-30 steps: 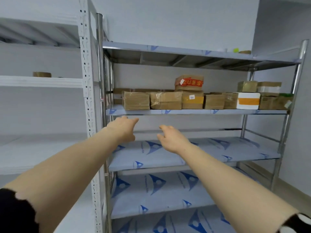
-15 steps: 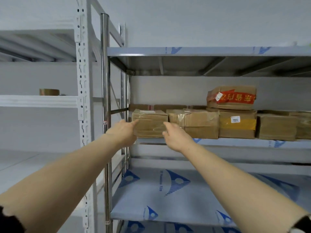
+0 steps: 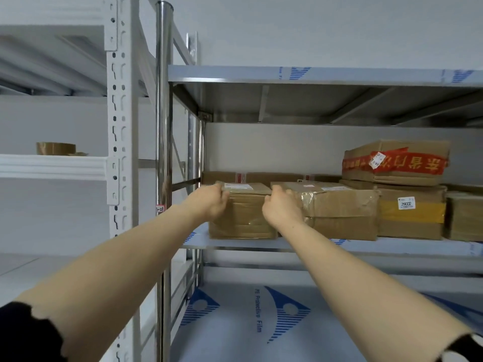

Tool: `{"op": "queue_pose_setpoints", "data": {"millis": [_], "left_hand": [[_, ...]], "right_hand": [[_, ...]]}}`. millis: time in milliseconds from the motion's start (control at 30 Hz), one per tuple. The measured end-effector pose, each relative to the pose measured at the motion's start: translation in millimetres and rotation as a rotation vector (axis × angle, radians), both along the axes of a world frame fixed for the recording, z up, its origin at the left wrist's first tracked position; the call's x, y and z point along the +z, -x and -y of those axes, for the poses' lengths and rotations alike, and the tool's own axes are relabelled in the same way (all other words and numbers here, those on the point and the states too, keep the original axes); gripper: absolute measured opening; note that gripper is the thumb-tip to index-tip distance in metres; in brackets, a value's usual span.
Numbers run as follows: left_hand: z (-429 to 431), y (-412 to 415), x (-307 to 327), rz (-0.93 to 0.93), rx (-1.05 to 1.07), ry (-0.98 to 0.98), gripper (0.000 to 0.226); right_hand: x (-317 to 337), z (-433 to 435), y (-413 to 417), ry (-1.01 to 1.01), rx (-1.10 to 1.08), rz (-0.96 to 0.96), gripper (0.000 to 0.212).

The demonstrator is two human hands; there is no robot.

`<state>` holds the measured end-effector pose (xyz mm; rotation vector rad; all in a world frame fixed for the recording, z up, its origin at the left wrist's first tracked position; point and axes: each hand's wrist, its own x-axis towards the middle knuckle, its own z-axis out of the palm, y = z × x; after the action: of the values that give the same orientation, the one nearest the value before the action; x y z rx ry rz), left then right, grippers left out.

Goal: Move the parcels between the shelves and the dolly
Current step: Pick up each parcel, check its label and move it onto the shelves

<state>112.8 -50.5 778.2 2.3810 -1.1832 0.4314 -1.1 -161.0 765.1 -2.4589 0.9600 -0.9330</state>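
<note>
- Steel rack (image 3: 163,126): one unit, three levels in view. The top shelf (image 3: 339,74) runs above both grips, the parcel shelf (image 3: 235,244) lies directly beneath them, and the film-covered shelf (image 3: 261,322) sits below the forearms.
- White rack (image 3: 122,126): one unit, standing beside the steel rack, left of the left grip.
- Parcels, front row: four counted, all brown cartons on the parcel shelf.
- End parcel (image 3: 243,218): sits between the two grips, base flat on the shelf.
- Taped parcel (image 3: 342,207): immediately right of the right grip, touching or nearly touching the end parcel.
- Yellow-banded parcel (image 3: 410,218): further right of the right grip.
- Cut-off parcel (image 3: 464,218): furthest right, partly out of view.
- Red-taped parcel (image 3: 394,163): one, stacked on the yellow-banded parcel, above and right of the grips.
- Back row (image 3: 274,176): low cartons behind the grips; count cannot be told.
- Left grip (image 3: 209,205): fingers curled over the end parcel's upper left edge, holding it.
- Right grip (image 3: 281,209): fingers hooked over the end parcel's upper right corner, holding it.
- Tape roll (image 3: 55,148): one, on a white rack shelf, well left of the left grip.
</note>
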Motion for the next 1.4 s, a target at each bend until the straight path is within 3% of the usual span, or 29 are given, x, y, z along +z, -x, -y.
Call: {"op": "queue_pose_setpoints", "data": {"millis": [233,433,600,700,833,967,1200,1400], "left_hand": [[-17.2,-9.8,20.3,0.005,0.175,0.180,0.035],[-26.4,-19.4,41.3,-0.406,0.140,0.217,0.023],[-21.4,-18.5,36.7,-0.614,0.067,0.263,0.019],[-24.8,-18.5,38.0,-0.631,0.059,0.264,0.020],[-36.8,-18.3,43.6,-0.711,0.064,0.279,0.017],[-35.4,-20.9,41.3,-0.775,0.046,0.286,0.018],[-32.4,-24.5,41.4,-0.899,0.041,0.203,0.024],[-34.6,-11.5,21.1,-0.934,0.076,0.304,0.022]], "right_hand": [[9.4,6.7,-3.8,0.025,-0.029,0.166,0.038],[14.7,6.5,-4.7,-0.137,0.034,0.184,0.045],[14.7,-0.1,-7.0,-0.251,0.133,0.182,0.043],[13.2,0.5,-7.7,-0.258,0.127,0.193,0.039],[17.8,3.8,-4.4,-0.446,0.204,0.263,0.033],[25.3,2.3,1.7,-0.592,0.267,0.225,0.036],[23.4,0.8,7.7,-0.685,0.284,0.162,0.022],[7.3,-4.4,5.9,-0.677,0.305,0.250,0.038]]}}
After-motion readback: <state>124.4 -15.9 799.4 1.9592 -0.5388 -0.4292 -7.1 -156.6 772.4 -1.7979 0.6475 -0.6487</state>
